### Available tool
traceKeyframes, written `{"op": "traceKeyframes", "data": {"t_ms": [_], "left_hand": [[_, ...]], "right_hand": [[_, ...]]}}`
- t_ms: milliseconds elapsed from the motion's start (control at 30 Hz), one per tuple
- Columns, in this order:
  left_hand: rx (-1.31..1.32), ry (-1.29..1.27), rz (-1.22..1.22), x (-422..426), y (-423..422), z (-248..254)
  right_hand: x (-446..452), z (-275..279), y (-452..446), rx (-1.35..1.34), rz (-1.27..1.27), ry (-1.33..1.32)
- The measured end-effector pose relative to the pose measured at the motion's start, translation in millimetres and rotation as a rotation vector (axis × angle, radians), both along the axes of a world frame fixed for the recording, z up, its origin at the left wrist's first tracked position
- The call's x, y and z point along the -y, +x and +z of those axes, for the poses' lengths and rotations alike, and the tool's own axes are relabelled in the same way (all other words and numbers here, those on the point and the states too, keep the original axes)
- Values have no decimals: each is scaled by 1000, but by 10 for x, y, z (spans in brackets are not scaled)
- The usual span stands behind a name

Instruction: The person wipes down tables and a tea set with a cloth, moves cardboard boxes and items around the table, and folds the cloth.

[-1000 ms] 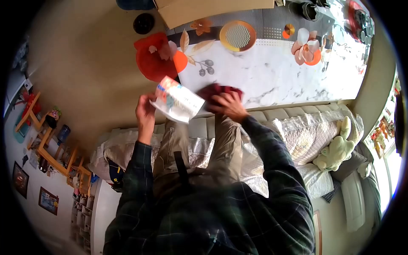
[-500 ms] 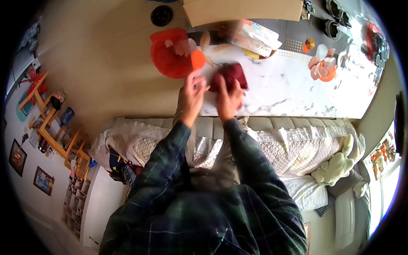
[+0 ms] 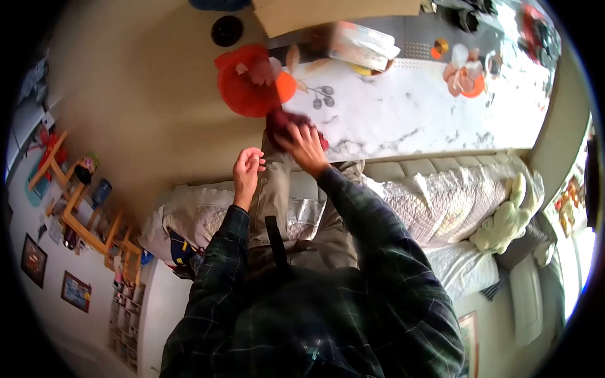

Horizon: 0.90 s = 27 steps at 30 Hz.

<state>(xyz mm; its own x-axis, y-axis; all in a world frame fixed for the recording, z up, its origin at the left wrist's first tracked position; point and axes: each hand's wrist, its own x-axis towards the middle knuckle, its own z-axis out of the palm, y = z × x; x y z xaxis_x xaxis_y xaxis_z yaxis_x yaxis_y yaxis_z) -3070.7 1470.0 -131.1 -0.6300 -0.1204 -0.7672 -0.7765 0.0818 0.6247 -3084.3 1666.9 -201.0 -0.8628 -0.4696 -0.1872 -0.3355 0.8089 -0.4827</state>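
Note:
A dark red cloth (image 3: 280, 125) lies bunched at the table's near left corner, partly over its edge. On top of it rests my right hand (image 3: 304, 149), fingers bent and pressed into the fabric. My left hand (image 3: 247, 171) is raised below and left of the cloth, empty, its fingers loosely curled and apart. Farther back on the patterned table (image 3: 403, 123) sits a white and orange packet (image 3: 362, 45), partly over a printed plate design.
A red bin (image 3: 246, 85) stands beside the table's left end, near a round black object (image 3: 227, 31). A cardboard box (image 3: 328, 14) occupies the back edge. Behind my legs is a sofa (image 3: 435, 205) with a plush toy (image 3: 504, 220).
The packet has gone from my left hand to the table. My right hand and the cloth have shifted left to the table's corner. My left hand has drawn back from the cloth.

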Motion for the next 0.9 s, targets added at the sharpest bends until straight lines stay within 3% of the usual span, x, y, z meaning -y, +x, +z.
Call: {"op": "traceKeyframes", "data": {"t_ms": [100, 167, 300, 367, 400, 433, 467, 533, 567, 633, 733, 833, 900], "left_hand": [[57, 53, -107, -73, -123, -13], [77, 62, -189, -82, -85, -109], [91, 25, -354, -332, -228, -194], [57, -12, -404, -683, -351, -255], [14, -26, -477, -946, -415, -296], [-32, -43, -547, -1227, -504, -320], [-111, -64, -631, -1562, -596, -324], [-252, -141, -822, -2205, -760, -388], [-462, -232, -973, -2571, -853, -363], [-636, -298, -1056, -3177, -991, -487], [-574, -332, -1110, -4246, -1191, -627], [-974, -361, -1246, -5303, -1425, -1010], [-939, -433, -1327, -6088, -1568, -1000]], "right_hand": [[-570, 193, 816, 178, 147, 73], [-954, 258, 1137, 327, 60, 98], [-1313, 778, 1002, 249, -666, 2], [-1147, 801, 890, 54, -832, -116], [-1029, 582, 977, 272, -822, -307], [-963, 544, 921, 87, -697, -93], [-912, 319, 949, 82, -591, -20], [-1034, -6, 976, 16, -485, -54], [-1196, -128, 985, -38, -458, -84], [-1945, -116, 894, -97, -651, -34], [-3634, -43, 743, -223, -873, 20], [-5353, -281, 760, -408, -1011, 152], [-6403, -415, 739, -351, -1260, 256]]}}
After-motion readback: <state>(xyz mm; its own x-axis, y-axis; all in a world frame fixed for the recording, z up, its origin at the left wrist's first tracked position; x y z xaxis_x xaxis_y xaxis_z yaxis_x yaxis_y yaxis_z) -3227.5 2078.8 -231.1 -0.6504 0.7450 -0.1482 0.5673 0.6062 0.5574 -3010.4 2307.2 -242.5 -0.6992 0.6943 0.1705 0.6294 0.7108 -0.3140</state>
